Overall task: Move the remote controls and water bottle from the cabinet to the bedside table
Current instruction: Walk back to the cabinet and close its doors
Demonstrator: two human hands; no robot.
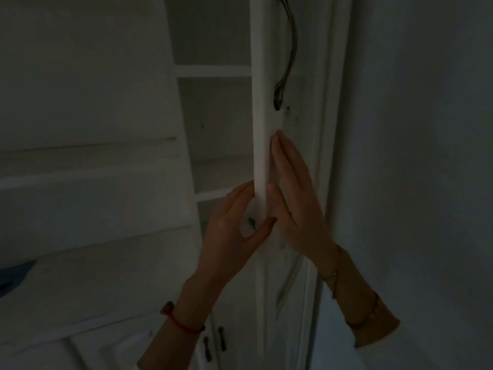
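Setting: a dim room; a white cabinet (213, 108) with one door (262, 102) swung ajar fills the middle of the view, and a plain pale wall (426, 129) lies to the right of the fingers.
Shelves: three shelf boards (213, 71) show in the gap to the left of the door edge, the lowest level with the left fingertips; the compartments between them are too dark to show any contents.
Door handle: one curved metal handle (286, 49) sits on the door face, well above the right fingertips.
Lower handles: two small dark pulls (213, 343) show on the lower doors, far below both hands.
Left hand (234, 231): one; the fingers curl round the door's edge from the inner side and the thumb crosses its front, so the hand grips the door.
Right hand (296, 209): one; the fingers lie straight and together, flat against the outer face of the door just beside its edge, gripping nothing.
Wrists: one red cord bracelet (184, 320) on the left, thin cords (334, 279) on the right, above a tan cuff (373, 324).
Blue item (16, 273): one, at the far left edge, blurred, unidentifiable.
Task items: remote controls and water bottle cannot be made out; a small greenish spot (251, 222) shows between left thumb and fingers, unidentifiable.
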